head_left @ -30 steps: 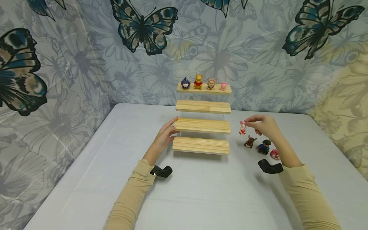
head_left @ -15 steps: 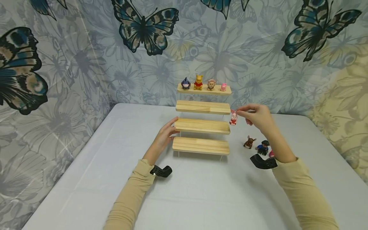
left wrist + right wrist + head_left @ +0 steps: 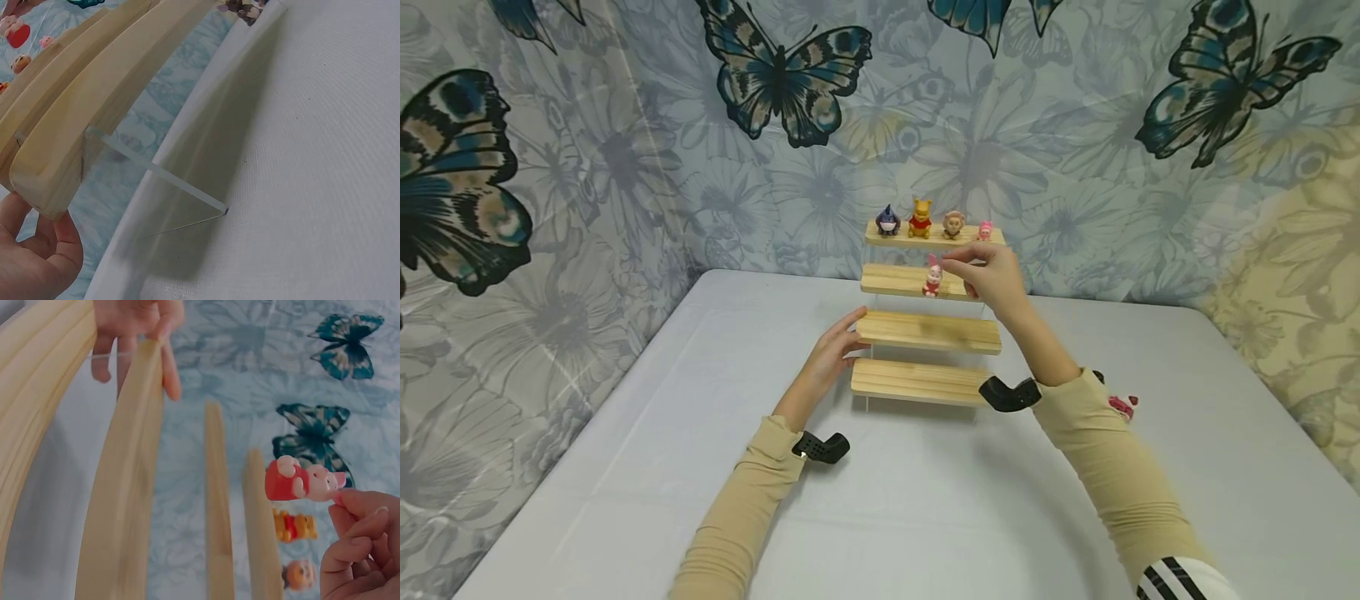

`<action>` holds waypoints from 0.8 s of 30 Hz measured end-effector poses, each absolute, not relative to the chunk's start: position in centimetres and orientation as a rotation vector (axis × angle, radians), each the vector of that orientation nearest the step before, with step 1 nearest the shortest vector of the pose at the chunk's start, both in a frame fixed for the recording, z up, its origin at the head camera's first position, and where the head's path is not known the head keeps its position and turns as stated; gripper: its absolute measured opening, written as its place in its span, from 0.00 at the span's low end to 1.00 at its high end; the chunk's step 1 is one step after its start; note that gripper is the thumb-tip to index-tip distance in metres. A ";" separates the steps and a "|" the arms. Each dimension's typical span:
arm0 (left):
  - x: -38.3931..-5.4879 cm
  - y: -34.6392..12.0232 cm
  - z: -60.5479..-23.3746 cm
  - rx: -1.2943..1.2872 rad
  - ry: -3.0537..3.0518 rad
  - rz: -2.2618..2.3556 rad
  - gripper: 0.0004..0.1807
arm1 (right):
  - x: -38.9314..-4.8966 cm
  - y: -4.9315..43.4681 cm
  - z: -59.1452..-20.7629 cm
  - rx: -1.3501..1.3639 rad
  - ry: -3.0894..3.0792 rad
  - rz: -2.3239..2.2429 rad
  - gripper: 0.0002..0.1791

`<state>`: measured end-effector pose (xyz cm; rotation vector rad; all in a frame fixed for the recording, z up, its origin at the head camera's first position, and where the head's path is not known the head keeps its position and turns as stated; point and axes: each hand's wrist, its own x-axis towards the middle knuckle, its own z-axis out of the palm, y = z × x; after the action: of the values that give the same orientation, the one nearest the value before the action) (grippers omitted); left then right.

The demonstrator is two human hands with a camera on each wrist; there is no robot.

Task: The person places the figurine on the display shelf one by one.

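Where it's clothed, the pink figurine is red.

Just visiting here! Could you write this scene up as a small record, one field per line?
Stand: four stepped wooden shelves
Top shelf: dark blue figurine, yellow bear, tan figurine, small pink figurine
Right hand: grip on the ear of a pink-and-red figurine
Held figurine's place: at the second shelf from the top; contact unclear
Left hand: grip on the left end of the third shelf
Table: white-covered; pinkish-red figurine partly behind right sleeve
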<state>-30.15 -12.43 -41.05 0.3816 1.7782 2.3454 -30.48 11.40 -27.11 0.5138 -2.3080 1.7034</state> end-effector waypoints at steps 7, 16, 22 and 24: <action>-30.1 -12.3 -40.8 0.326 1.768 2.368 0.24 | -32.5 8.9 -28.1 0.585 -2.206 1.832 0.11; -30.1 -12.2 -40.7 0.322 1.802 2.356 0.25 | -33.8 7.0 -28.4 0.490 -2.197 1.875 0.09; -30.1 -12.2 -40.6 0.299 1.809 2.354 0.24 | -34.4 6.4 -28.8 0.449 -2.183 1.928 0.10; -30.0 -12.2 -40.6 0.305 1.814 2.351 0.24 | -34.5 6.3 -28.9 0.435 -2.172 1.941 0.10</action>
<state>-30.05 -12.24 -40.64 0.3050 1.8142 2.3507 -34.53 6.33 -28.88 0.4353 -2.1722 1.9411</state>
